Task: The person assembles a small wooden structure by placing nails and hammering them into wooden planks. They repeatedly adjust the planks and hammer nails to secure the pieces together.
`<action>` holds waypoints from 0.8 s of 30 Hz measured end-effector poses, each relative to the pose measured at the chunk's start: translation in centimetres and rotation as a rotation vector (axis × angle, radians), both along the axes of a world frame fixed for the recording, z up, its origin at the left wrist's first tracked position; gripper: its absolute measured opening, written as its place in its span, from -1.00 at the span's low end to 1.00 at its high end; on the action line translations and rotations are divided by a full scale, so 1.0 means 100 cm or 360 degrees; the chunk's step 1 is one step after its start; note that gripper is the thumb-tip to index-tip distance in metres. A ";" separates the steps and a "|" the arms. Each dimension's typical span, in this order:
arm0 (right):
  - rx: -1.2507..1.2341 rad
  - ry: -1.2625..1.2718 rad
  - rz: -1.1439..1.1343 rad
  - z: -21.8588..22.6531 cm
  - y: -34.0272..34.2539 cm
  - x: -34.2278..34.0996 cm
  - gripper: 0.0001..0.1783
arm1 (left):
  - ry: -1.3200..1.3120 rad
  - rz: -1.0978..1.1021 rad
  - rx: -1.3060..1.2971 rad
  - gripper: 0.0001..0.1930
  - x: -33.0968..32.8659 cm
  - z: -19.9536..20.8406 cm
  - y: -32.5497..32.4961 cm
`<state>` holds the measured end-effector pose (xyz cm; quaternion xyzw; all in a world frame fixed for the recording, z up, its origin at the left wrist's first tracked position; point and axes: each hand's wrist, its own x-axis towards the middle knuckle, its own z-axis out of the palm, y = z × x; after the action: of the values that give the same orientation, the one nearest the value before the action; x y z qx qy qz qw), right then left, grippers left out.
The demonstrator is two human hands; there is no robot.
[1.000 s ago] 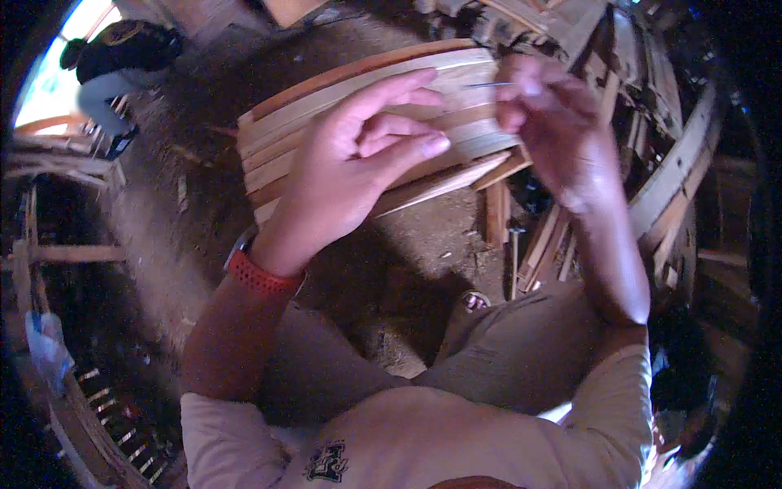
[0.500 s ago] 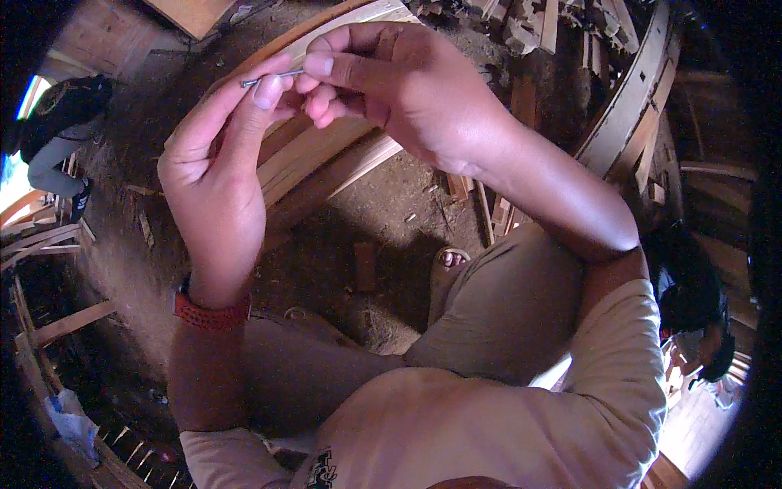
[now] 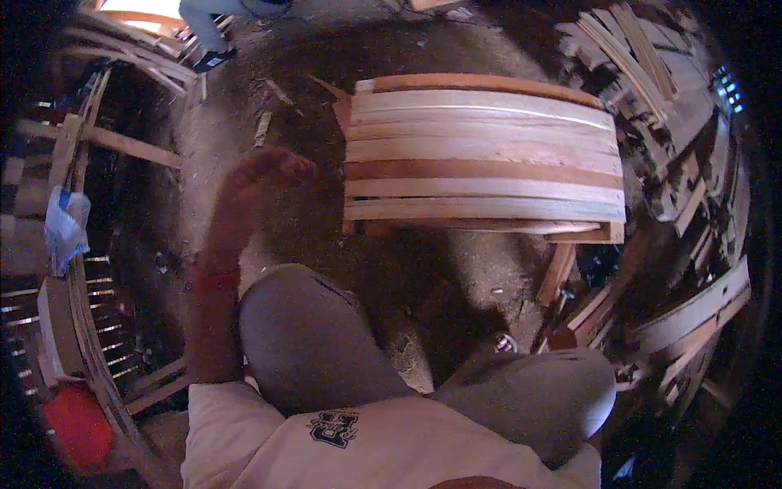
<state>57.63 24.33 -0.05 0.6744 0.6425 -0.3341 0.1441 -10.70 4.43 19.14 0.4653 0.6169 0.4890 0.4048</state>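
My left hand (image 3: 281, 169) is raised in shadow, left of a slatted wooden platform (image 3: 485, 151). Its fingers are curled in, and the picture is dim and slightly smeared there. Whatever they hold, if anything, does not show. A red band circles that wrist. The platform is built of pale and reddish strips laid side by side, with narrow gaps near its closer edge. Neither my right hand nor its forearm shows in the picture.
Stacked timber offcuts (image 3: 652, 90) lie at the far right. More planks (image 3: 692, 310) lean nearer on the right. A wooden rail frame (image 3: 122, 147) stands left, with a plastic bag (image 3: 67, 228) on it and a red object (image 3: 77, 424) below. Another person's leg (image 3: 208, 37) appears far left.
Earlier both hands held a nail between their fingertips. Now the hands have parted: the left is lower, and the right has left the picture. The view has swung, showing the whole platform.
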 end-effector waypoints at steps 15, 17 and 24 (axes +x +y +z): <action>0.0217 0.0174 -0.0713 0.007 -0.058 0.060 -0.60 | -0.0664 0.0402 -0.0420 -0.77 -0.012 -0.174 0.043; 0.0252 0.0203 -0.0808 0.011 -0.071 0.067 -0.60 | -0.0424 0.0405 -0.0473 -0.78 0.001 -0.186 0.058; 0.0389 0.0253 -0.1173 0.008 -0.125 0.123 -0.60 | -0.1310 0.0420 -0.0290 -0.59 0.046 -0.145 0.067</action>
<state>69.95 11.83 0.71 0.8441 0.4015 -0.3355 -0.1171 -6.09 11.15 4.68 0.1116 0.4990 0.6246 0.5902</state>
